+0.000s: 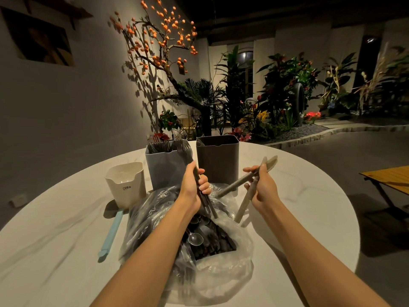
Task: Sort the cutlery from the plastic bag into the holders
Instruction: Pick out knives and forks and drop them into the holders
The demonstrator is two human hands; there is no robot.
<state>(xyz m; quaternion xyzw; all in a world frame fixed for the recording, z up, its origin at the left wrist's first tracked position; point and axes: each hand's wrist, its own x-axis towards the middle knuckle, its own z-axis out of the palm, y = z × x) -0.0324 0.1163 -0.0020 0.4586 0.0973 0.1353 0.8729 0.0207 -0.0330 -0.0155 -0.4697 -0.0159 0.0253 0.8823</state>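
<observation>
Both hands loaded mid-sort: left hand (194, 182) grips dark forks (204, 196), right hand (263, 187) pinches beige knives (245, 185) above plastic bag (221, 269); next, forks go into blue holder (164, 167) behind bag

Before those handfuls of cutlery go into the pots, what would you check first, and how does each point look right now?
1. Left hand grips the dark plastic forks firmly: ok.
2. Right hand holds the beige plastic knives securely: not ok, they splay apart.
3. Grey-blue square holder already holds forks, so it suits the left bundle: ok.
4. Dark brown square holder has room: cannot tell, inside is dark.
5. Clear plastic bag stays open on the white round table: ok.
</observation>
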